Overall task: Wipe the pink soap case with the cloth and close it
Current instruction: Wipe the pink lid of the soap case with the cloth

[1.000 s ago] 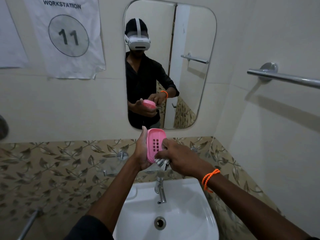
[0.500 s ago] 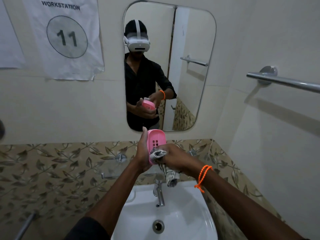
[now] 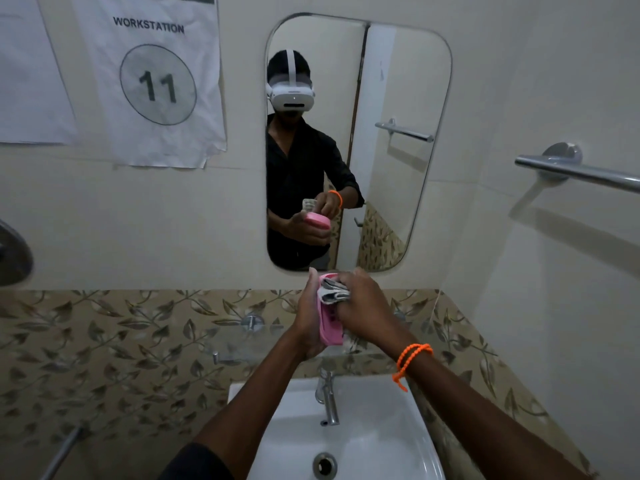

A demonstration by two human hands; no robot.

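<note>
Left hand (image 3: 308,320) cradles the pink case (image 3: 330,329) upright above the sink (image 3: 391,424), fingers wrapped behind it, while the right hand (image 3: 367,306) pinches the bunched cloth (image 3: 333,292) against its upper inside face. Best to hold the case firm and sweep into the corners. The lid isn't visible here.

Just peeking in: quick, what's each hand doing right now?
Left hand: grips the soap case.
Right hand: holds the cloth, pressing it on the case.
</note>
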